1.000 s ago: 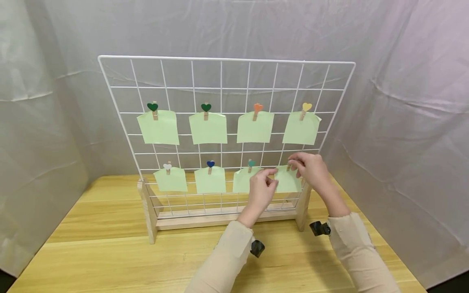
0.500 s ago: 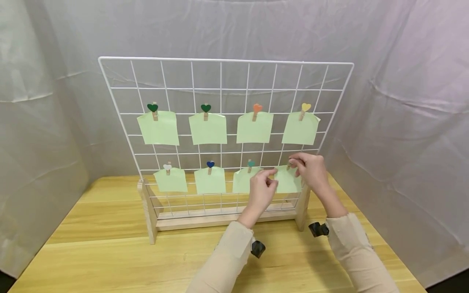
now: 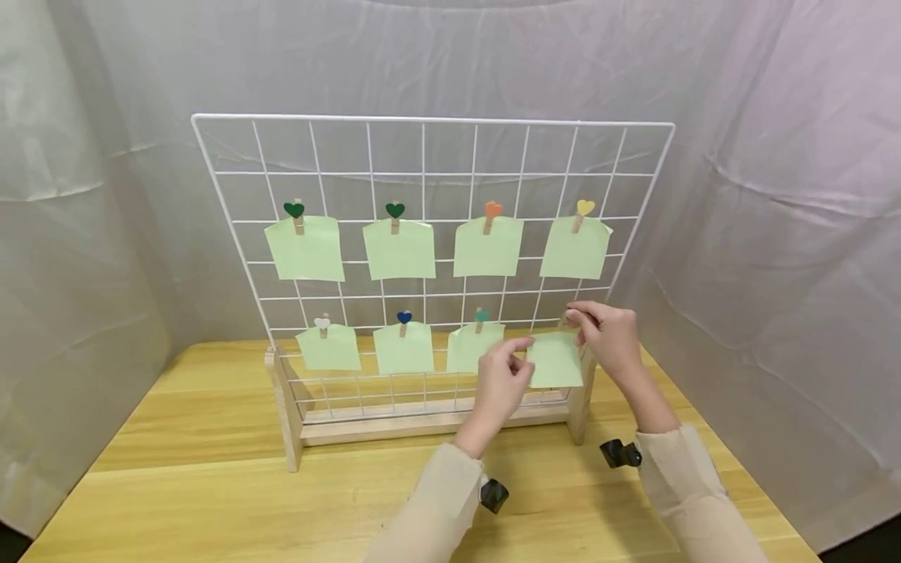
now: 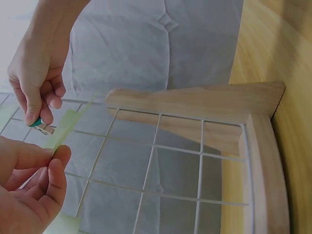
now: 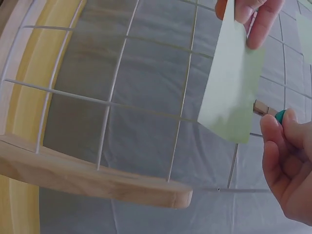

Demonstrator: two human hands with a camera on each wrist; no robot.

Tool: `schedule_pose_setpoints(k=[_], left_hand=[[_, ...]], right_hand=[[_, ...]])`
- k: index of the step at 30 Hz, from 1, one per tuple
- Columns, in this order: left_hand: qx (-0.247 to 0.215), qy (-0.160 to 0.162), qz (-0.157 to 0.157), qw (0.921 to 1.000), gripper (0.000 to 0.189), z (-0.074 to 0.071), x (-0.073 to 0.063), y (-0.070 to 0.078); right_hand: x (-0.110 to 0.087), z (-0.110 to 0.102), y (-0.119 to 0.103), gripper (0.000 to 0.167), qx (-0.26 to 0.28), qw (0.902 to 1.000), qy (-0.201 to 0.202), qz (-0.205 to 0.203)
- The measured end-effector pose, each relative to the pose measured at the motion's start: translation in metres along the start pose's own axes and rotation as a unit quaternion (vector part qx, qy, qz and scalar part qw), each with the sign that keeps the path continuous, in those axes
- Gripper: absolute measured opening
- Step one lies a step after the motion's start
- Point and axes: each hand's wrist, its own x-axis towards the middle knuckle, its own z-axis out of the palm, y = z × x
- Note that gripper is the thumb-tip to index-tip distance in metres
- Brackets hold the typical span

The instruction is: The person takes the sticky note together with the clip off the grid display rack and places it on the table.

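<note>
My left hand (image 3: pixel 500 381) pinches a pale green paper note (image 3: pixel 556 363) by its left edge, in front of the lower right of the white wire grid (image 3: pixel 436 119). In the right wrist view the sheet (image 5: pixel 231 90) stands apart from the wires. With thumb and fingers, my right hand (image 3: pixel 611 338) grips a small wooden clothespin (image 5: pixel 262 107) topped by a teal heart (image 5: pixel 280 116), right beside the note's upper edge. The left wrist view shows this clothespin (image 4: pixel 46 129) between the fingertips, its tip off the paper.
Several more green notes hang on the grid from heart clothespins, four-cornered sheets in two rows; one (image 3: pixel 475 348) hangs just left of my left hand. Wooden feet (image 3: pixel 283 407) and a crossbar (image 3: pixel 394 428) carry the grid on the wooden table (image 3: pixel 211 508). Grey cloth (image 3: pixel 436 55) surrounds it.
The note has come away from the grid, lower and nearer, in my left hand. My right hand has drawn the clothespin off it, moving slightly right and down.
</note>
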Motion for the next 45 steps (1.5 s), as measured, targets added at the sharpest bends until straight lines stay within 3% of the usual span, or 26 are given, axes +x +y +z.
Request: schedule_pose_setpoints(k=[7, 16, 25, 28, 34, 45], left_hand=[[-0.027, -0.018, -0.017, 0.9993, 0.028, 0.002, -0.016, -0.006], [-0.023, -0.035, -0.049, 0.9979, 0.018, 0.0, -0.028, -0.012], [-0.026, -0.044, -0.092, 0.9945, 0.019, 0.003, -0.042, -0.022], [-0.031, -0.047, -0.097, 0.9937, 0.02, 0.003, -0.045, -0.024], [-0.038, -0.071, -0.138, 0.9872, 0.021, 0.006, -0.051, -0.028], [-0.033, -0.097, -0.156, 0.9824, 0.022, 0.015, -0.064, -0.035]], right_hand=[[-0.016, -0.006, -0.003, 0.009, 0.039, 0.999, 0.002, 0.021], [-0.036, -0.01, 0.0, 0.009, 0.046, 0.9985, 0.023, 0.016], [-0.057, -0.013, 0.007, 0.01, 0.095, 0.9904, 0.004, 0.101], [-0.063, -0.015, 0.01, 0.013, 0.126, 0.9823, -0.005, 0.139], [-0.077, -0.017, 0.017, 0.016, 0.159, 0.9585, -0.045, 0.232], [-0.103, -0.023, 0.038, 0.02, 0.21, 0.9176, -0.113, 0.318]])
